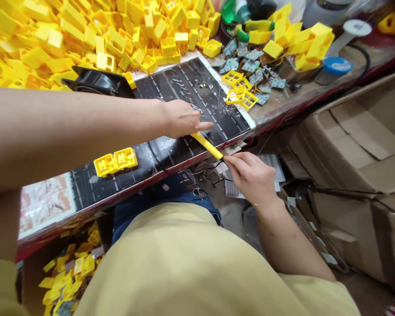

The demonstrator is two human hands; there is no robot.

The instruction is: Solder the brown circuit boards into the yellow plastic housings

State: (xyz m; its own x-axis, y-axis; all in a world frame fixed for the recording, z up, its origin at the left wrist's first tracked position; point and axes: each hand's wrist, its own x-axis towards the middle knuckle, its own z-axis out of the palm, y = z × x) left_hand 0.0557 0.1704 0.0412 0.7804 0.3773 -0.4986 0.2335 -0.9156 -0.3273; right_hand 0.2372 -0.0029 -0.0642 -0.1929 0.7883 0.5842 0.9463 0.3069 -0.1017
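Note:
A yellow-handled soldering iron slants over the front edge of the bench, its black cord hanging from the lower end. My left hand reaches across and is closed round the upper end of the handle, with one finger stuck out. The iron's tip is hidden by that hand. My right hand pinches the lower end, where the cord comes out. Left of them on the black mat lie two joined open yellow housings. Wire bits and crumbs are scattered beyond my left hand.
A large heap of yellow plastic housings covers the back left, beside a black fan. Small circuit boards and yellow frames lie at the right. Cardboard boxes stand right of the bench; more yellow parts are below.

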